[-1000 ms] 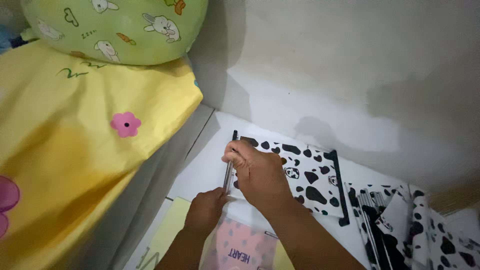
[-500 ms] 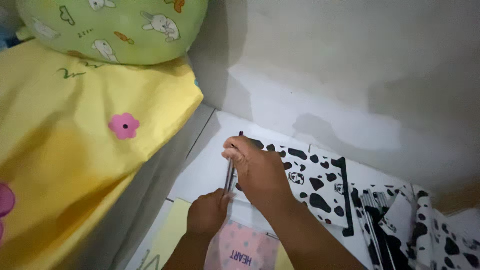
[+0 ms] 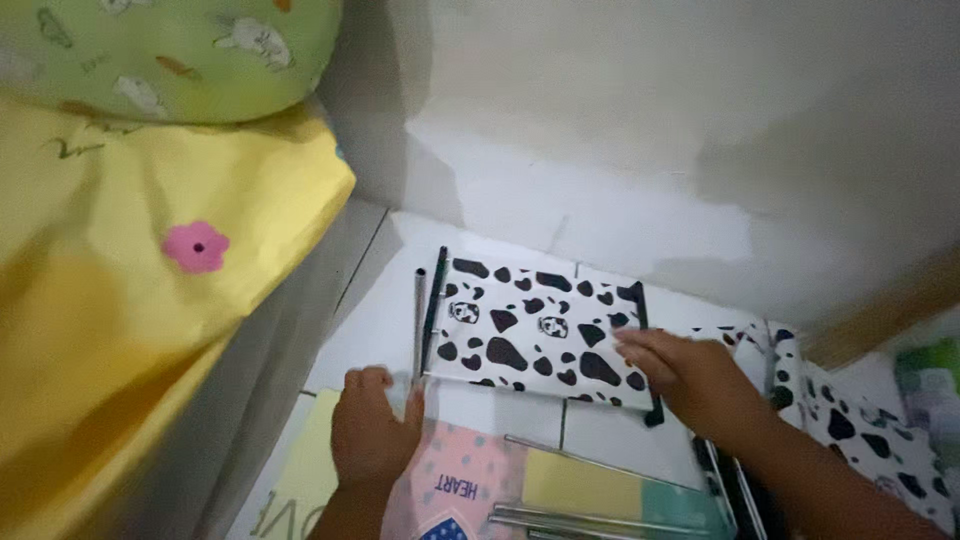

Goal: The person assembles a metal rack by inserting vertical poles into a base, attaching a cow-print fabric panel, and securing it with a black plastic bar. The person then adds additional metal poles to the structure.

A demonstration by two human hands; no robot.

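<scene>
Left hand (image 3: 370,430) steadies the metal rod (image 3: 419,325) with loose fingers while the right hand (image 3: 690,375), fingers released, presses the cow-print pouch (image 3: 540,335) flat on the floor.

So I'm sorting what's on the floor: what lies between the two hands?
In the head view, the cow-print pouch lies on the white tiles between the left hand and right hand.

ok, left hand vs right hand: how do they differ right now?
The left hand touches the lower end of a thin metal rod beside the cow-print pouch; the right hand rests on the pouch's right edge. The left is curled, the right flatter with fingers extended. Neither visibly grips anything.
</scene>
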